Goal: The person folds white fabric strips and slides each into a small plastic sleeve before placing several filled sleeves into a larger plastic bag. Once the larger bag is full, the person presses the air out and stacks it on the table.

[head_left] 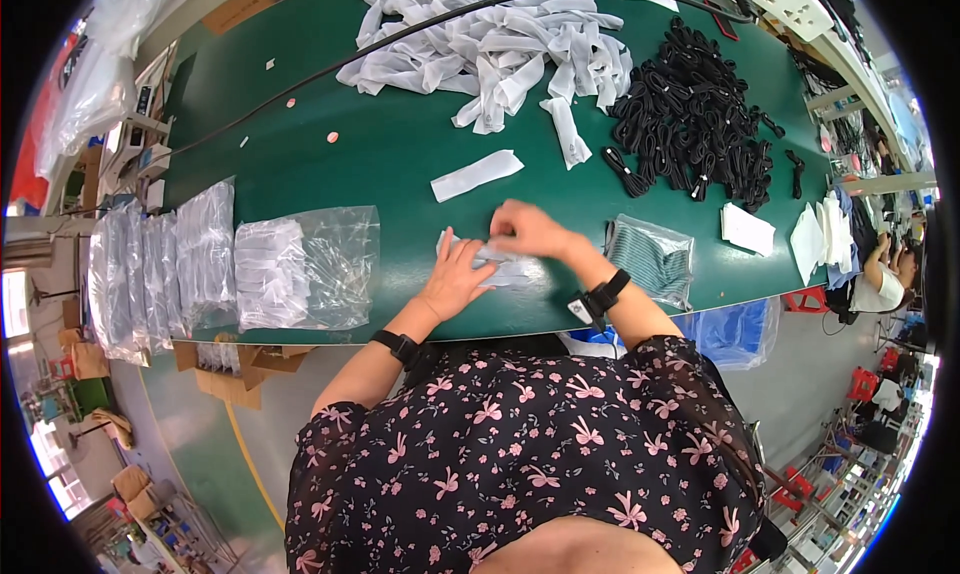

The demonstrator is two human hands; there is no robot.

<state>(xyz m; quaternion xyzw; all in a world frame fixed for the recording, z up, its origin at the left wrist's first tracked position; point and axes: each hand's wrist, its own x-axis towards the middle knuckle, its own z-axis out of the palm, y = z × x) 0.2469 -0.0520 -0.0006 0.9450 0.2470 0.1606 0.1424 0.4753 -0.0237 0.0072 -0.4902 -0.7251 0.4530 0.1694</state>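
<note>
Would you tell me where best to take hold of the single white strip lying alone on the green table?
Probably the white strip is best pinched at its near-left end, coming from the person's side. It lies flat and slanted, apart from the white pile, with bare table around that end.

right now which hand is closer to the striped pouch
Right. The right hand sits just left of the striped pouch; the left hand lies farther left, beyond the right one.

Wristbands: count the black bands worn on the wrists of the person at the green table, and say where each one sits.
2. One black wristband is on the left wrist, below the left hand; the other wristband is on the right wrist, behind the right hand.
</note>
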